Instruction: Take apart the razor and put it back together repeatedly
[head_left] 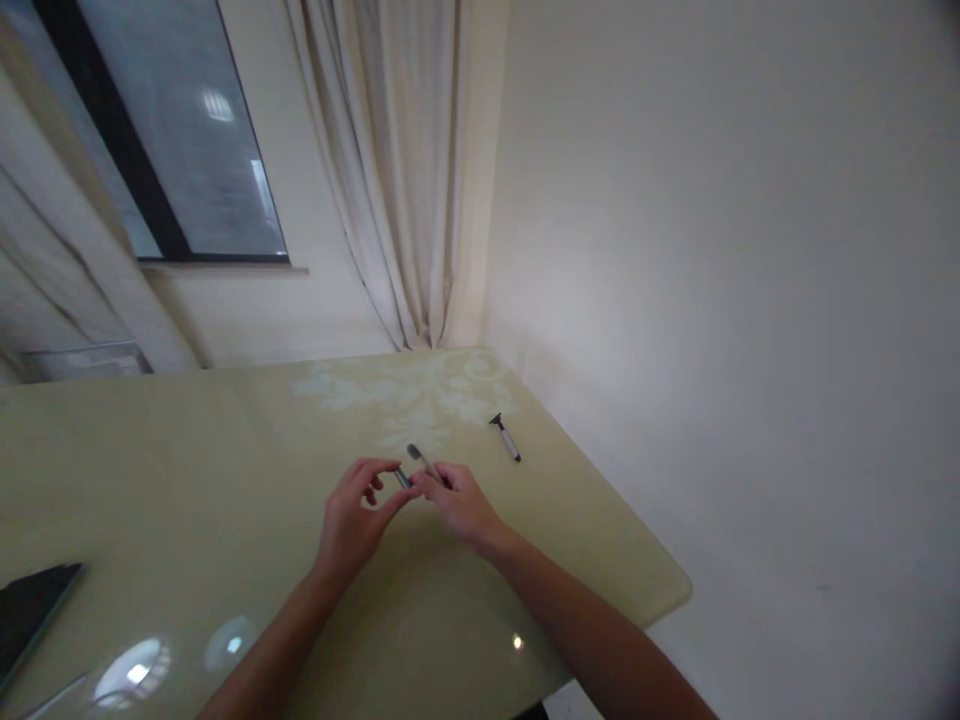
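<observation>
My left hand (358, 510) pinches a small, slim, dark green cylinder (403, 479) between thumb and forefinger; it resembles a battery, though its kind is hard to make out. Closed around a toothbrush (427, 464) is my right hand (459, 500), with the dark bristled head pointing up and to the left. The lower part of the handle is hidden in the fingers. Both hands are close together above the table, with the right fingertips next to the cylinder's lower end. A razor (506, 438) with a grey and black handle lies a little beyond my right hand.
The glossy, pale yellow-green table (225, 450) has a rounded corner at the right. A dark flat object (34, 610) lies at the left edge. A white wall (712, 300) borders the right side; curtains (397, 180) and a window (195, 130) stand behind.
</observation>
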